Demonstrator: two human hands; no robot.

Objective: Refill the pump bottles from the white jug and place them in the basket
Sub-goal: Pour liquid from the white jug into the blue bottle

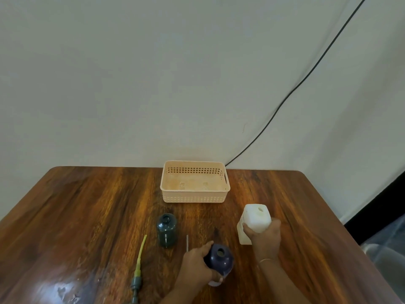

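Pale grey wall rises behind a glossy wooden desk (87,205), and a black cable (306,77) runs slantwise down that wall to the desk's far edge. From the head view, a peach basket (195,195) sits at the far middle of the desk, with nothing visible inside. My right hand (264,235) has its grip wrapped around the white jug (255,220), which stands upright near the right of centre, its mouth uncapped. My left hand (197,266) has its grip closed around the side of a dark blue pump bottle (220,257) at the near edge, its neck open. A second, dark green bottle (167,230) stands upright and uncapped to the left, apart from both hands. A pump head with a yellow-green tube (139,260) lies flat on the desk further left. A thin clear tube (187,243) lies between the two bottles.
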